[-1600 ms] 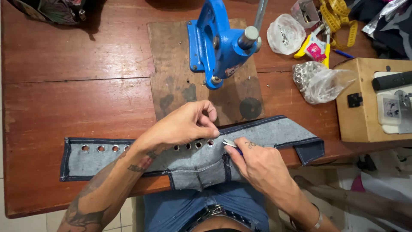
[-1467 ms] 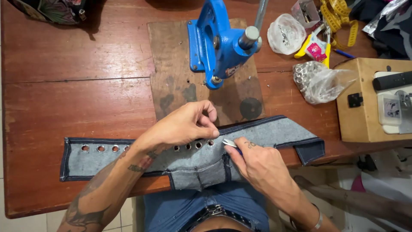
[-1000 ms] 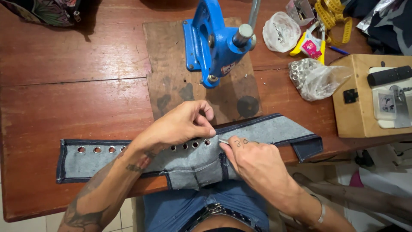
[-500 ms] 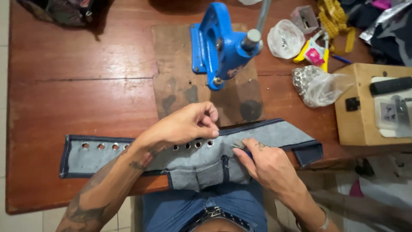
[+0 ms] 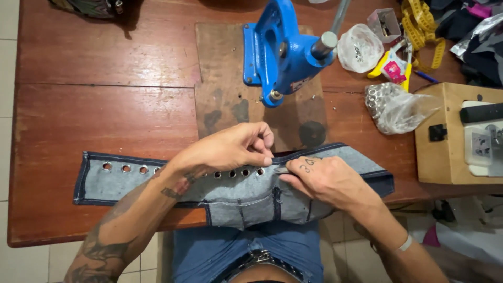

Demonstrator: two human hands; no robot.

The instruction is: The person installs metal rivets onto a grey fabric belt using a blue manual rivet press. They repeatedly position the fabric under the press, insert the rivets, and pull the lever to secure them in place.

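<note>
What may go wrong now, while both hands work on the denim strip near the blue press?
1. The left hand and right hand pinch the denim strip very close together; a small tool between them, hard to make out, might slip onto a fingertip.
2. Part of the strip hangs over the table edge, so it may slide down.

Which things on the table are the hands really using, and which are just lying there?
In use: left hand and right hand pinching the denim strip by its row of eyelets.

Lying about: blue press, bag of metal rings, yellow tape measure, wooden box.
</note>
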